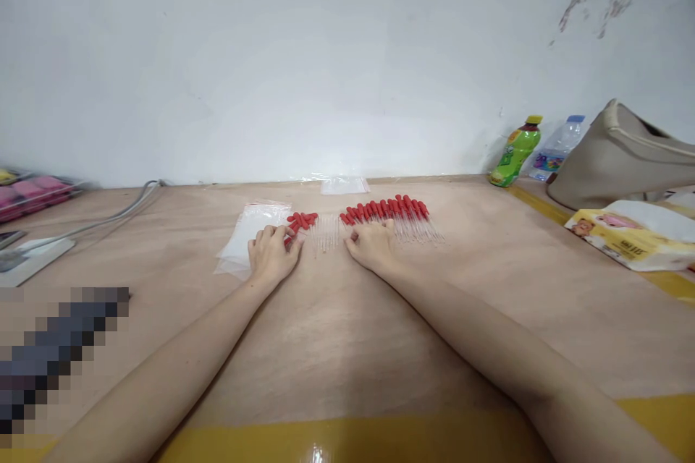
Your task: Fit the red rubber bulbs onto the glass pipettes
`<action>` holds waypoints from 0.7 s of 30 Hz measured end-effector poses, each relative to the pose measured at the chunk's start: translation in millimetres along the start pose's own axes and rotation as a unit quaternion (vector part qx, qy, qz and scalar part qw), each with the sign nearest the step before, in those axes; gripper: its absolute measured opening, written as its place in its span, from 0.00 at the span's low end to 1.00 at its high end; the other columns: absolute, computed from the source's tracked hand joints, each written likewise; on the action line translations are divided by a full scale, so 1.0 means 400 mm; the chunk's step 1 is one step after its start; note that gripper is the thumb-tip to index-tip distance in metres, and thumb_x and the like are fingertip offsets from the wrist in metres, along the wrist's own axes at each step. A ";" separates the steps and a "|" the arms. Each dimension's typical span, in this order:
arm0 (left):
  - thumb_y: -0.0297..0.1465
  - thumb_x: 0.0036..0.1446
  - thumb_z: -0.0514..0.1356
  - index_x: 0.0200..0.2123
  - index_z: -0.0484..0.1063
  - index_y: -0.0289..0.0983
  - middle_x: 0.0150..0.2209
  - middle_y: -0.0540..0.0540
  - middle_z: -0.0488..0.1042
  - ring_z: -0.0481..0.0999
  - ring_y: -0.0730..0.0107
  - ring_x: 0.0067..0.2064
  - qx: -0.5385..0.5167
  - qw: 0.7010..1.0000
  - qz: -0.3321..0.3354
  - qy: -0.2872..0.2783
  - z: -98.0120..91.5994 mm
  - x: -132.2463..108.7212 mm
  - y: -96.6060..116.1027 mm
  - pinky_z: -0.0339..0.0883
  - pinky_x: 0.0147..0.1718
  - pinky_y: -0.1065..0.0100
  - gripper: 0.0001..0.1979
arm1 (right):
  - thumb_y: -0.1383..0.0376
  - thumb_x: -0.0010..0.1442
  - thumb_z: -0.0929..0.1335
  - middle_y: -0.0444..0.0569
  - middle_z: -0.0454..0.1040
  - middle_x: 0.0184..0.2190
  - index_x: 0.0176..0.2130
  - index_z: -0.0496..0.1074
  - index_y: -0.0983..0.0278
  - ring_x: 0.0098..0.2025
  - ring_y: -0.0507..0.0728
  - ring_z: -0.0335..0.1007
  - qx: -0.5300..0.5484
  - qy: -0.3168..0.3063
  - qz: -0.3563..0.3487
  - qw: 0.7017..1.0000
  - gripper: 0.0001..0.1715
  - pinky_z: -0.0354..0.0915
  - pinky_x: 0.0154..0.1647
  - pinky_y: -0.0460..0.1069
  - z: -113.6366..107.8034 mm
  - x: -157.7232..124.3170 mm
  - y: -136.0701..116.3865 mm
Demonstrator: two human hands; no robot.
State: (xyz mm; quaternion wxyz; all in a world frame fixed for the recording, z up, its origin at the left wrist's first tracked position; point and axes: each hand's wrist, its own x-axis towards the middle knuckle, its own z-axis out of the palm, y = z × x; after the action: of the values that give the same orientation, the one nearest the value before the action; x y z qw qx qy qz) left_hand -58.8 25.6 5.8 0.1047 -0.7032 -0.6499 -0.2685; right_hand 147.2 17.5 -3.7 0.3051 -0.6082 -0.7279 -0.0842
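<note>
My left hand (271, 257) is closed beside a small pile of red rubber dropper bulbs (302, 218), with one red bulb (292, 231) between its thumb and fingers. Bare thin glass tubes (326, 231) lie side by side between my two hands. My right hand (371, 246) is closed in a pinch at the right end of these tubes; what its fingertips hold is too small to make out. Just behind and right of it runs a slanting row of glass droppers (415, 217) with red bulbs on their far ends. Clear plastic bags (255, 228) lie under and beside my left hand.
Another clear bag (344, 185) lies by the wall. At the right stand a green drink bottle (515, 152), a water bottle (559, 148), a beige bag (624, 159) and a yellow-white tissue pack (633, 235). A grey cable (122, 212) and pink packages (38, 195) are at the left.
</note>
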 end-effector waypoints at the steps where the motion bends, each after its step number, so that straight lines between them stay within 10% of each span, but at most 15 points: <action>1: 0.40 0.51 0.54 0.36 0.68 0.40 0.38 0.43 0.68 0.66 0.54 0.44 0.001 1.000 -0.002 -0.012 0.001 0.000 0.000 0.56 0.39 0.57 0.12 | 0.60 0.53 0.63 0.45 0.72 0.23 0.22 0.68 0.63 0.30 0.54 0.64 -0.001 -0.005 0.006 1.000 0.13 0.44 0.39 0.53 0.000 0.000 0.001; 11: 0.28 0.53 0.50 0.35 0.68 0.39 0.36 0.43 0.68 0.69 0.60 0.37 -0.047 0.998 0.004 -0.039 0.009 0.007 -0.017 0.61 0.37 0.61 0.09 | 0.61 0.52 0.64 0.42 0.70 0.21 0.21 0.66 0.63 0.29 0.53 0.63 0.031 0.008 -0.034 0.999 0.12 0.44 0.37 0.52 -0.070 -0.108 0.045; 21: 0.29 0.57 0.51 0.41 0.69 0.35 0.42 0.41 0.62 0.65 0.65 0.46 -0.238 0.954 0.161 0.090 0.017 -0.041 0.056 0.62 0.46 0.63 0.11 | 0.57 0.52 0.66 0.47 0.70 0.34 0.34 0.71 0.61 0.40 0.57 0.61 0.047 -0.013 -0.075 0.996 0.11 0.49 0.40 0.52 -0.108 -0.143 0.074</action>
State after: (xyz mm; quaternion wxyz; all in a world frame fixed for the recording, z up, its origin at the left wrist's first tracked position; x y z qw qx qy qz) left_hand -35.5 11.8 -3.7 0.0346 -0.7761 -0.4329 -0.4573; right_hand 193.8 -44.1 -7.7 0.3172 -0.5376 -0.7786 -0.0646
